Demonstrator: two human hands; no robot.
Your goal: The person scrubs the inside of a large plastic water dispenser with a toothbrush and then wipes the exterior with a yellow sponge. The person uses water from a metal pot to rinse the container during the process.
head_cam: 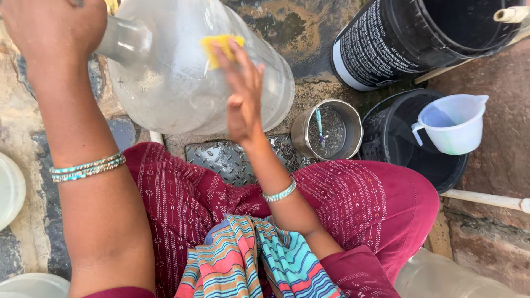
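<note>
Clear plastic water jug, big and cloudy with suds, lying on its side on the stone floor just ahead of the knees. Gripped at the narrow neck by the left hand, top left, fingers wrapped around the neck though mostly hidden behind the knuckles. Pressed against the jug's rounded side by the right hand: a yellow sponge, fingers stretched long and held together, flat on top of it, only the sponge's upper edge showing past the fingertips. Turquoise bangles on the left wrist, a matching one on the right.

Below the jug, a patterned metal plate flat on the ground, partly under the maroon trousers. Just beside it to the right, a steel tumbler standing upright with a thin brush or stick inside. Further right, a black bucket with a white measuring jug sitting in its mouth, handle to the left. Above that, a second, larger black bucket with a white band near its base, tilted toward the top right corner. Striped cloth in orange, teal and blue bunched in the lap. White rims of basins at the left edge. Pale pipe along the ground at right.
</note>
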